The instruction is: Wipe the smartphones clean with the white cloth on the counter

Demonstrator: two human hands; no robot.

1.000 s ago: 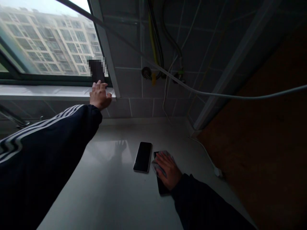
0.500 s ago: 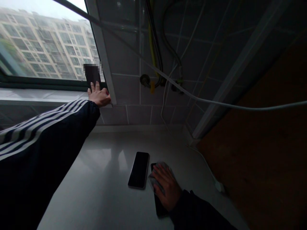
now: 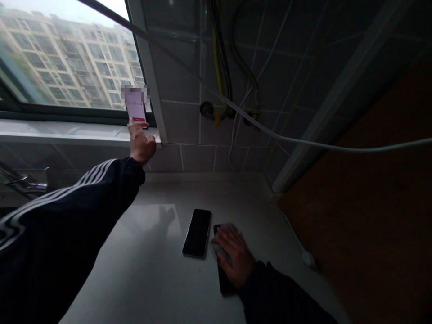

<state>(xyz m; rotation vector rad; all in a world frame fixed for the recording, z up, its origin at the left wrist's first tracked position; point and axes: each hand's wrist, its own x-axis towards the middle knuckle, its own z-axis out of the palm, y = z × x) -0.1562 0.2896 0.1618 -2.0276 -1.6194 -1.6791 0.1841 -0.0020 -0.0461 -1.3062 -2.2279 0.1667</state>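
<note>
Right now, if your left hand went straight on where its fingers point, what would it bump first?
Probably the lit phone, standing by the window; the left hand looks close to its lower end, maybe touching, but depth is hard to judge.

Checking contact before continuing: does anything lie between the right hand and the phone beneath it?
Yes: a grey cloth or tissue, under the right hand, over part of the phone. Nothing else is visible between them.

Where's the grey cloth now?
Head view, low, just right of centre: the grey cloth is under the right hand, on the partly covered phone, right of the other phone.
</note>
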